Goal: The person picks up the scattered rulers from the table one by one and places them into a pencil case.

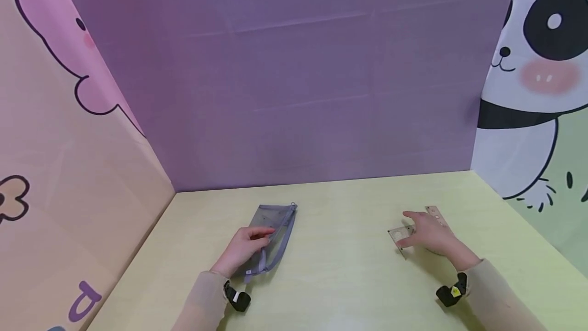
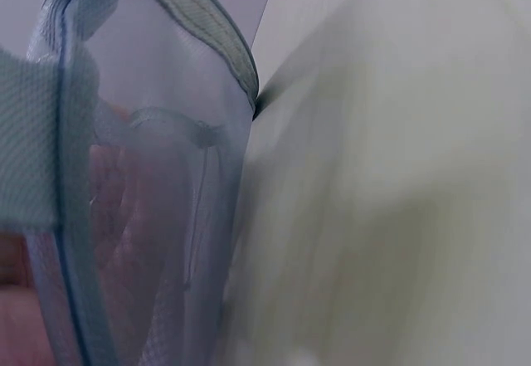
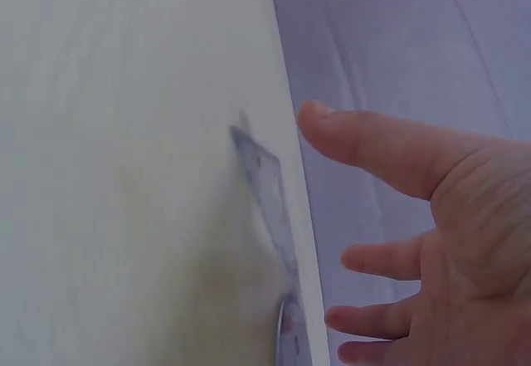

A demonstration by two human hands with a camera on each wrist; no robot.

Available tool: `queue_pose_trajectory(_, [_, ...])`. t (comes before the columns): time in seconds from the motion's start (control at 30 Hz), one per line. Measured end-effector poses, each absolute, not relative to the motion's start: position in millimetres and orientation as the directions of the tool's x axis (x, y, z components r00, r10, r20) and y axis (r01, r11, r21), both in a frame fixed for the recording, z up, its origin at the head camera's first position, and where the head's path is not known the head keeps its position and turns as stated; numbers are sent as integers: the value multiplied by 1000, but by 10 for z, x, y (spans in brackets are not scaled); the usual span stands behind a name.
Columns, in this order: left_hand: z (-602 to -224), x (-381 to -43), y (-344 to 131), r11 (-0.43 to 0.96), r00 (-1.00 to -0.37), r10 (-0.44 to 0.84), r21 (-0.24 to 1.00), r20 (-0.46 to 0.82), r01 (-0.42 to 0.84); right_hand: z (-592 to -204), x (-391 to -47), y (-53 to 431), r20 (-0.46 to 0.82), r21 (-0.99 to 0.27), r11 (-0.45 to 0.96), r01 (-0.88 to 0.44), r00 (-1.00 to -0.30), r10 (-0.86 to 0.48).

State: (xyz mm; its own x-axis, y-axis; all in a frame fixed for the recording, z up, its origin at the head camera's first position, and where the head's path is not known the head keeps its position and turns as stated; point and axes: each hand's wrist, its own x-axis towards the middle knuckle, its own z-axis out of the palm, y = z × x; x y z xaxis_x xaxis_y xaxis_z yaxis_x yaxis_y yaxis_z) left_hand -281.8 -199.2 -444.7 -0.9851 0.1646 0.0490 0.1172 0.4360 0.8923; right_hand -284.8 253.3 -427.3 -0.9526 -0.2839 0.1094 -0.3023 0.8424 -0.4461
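My left hand (image 1: 245, 247) holds a grey-blue mesh zipper pouch (image 1: 272, 214) by its side, thumb and fingers close together at the edge. In the left wrist view the mesh pouch (image 2: 166, 183) stands bulged, and part of the hand shows through its see-through wall. Over at the right, my right hand (image 1: 431, 232) hovers above clear plastic measuring pieces (image 1: 400, 235), its thumb and fingers spread apart. The right wrist view shows a pointed clear piece (image 3: 267, 185) and a round-edged one (image 3: 289, 333) below, with nothing in the fingers. The hand partly hides these pieces in the head view.
A pale yellow table (image 1: 340, 249) lies under both hands. Behind it stands a purple backdrop (image 1: 312, 91). Printed cartoon panels close in the left (image 1: 92, 178) and right (image 1: 519, 152) sides. Each wrist carries a small black camera.
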Motion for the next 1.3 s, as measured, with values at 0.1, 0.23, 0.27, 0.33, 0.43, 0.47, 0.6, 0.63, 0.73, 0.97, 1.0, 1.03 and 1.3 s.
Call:
queue_pose_trajectory(0.1, [-4452,-2817,-1993,436,-985,164,893,46,114,-4313,-2822,2567,108,-384,867,-317,-948,-299])
queue_pose_trajectory(0.23, [-4422,-2793,-1985,427,-985,169,897,47,116,-4357,-2814,2563,95,-383,869,-313,-949,-300])
queue_pose_trajectory(0.27, [-4420,-2790,-1982,426,-984,169,897,48,117,-4367,-2819,2561,93,-386,868,-312,-949,-300])
queue_pose_trajectory(0.33, [-4393,-2772,-1970,429,-984,171,896,43,114,-4377,-2828,2555,87,-394,866,-308,-951,-298])
queue_pose_trajectory(0.43, [-4387,-2759,-1964,437,-985,169,892,46,116,-4388,-2842,2547,80,-394,868,-303,-952,-296])
queue_pose_trajectory(0.47, [-4432,-2788,-1977,438,-985,165,891,48,117,-4390,-2842,2546,78,-393,869,-301,-953,-294])
queue_pose_trajectory(0.6, [-4454,-2810,-1980,442,-987,156,890,48,113,-4377,-2818,2559,69,-352,900,-258,-966,-250])
queue_pose_trajectory(0.63, [-4455,-2816,-1977,443,-987,153,890,45,110,-4368,-2806,2564,64,-345,907,-242,-970,-234])
queue_pose_trajectory(0.73, [-4456,-2828,-1978,444,-987,152,890,42,106,-4330,-2773,2589,43,-332,921,-204,-979,-201])
queue_pose_trajectory(0.97, [-4437,-2814,-1988,425,-985,166,899,41,109,-4265,-2741,2614,12,-322,917,-236,-969,-245])
queue_pose_trajectory(1.0, [-4438,-2813,-1993,422,-985,168,900,43,111,-4265,-2745,2611,14,-326,914,-243,-968,-252])
queue_pose_trajectory(1.03, [-4438,-2811,-1996,419,-984,170,901,44,113,-4269,-2750,2606,18,-328,910,-253,-965,-262])
queue_pose_trajectory(1.3, [-4458,-2808,-2007,417,-982,177,899,62,132,-4348,-2826,2485,47,-395,856,-334,-938,-345])
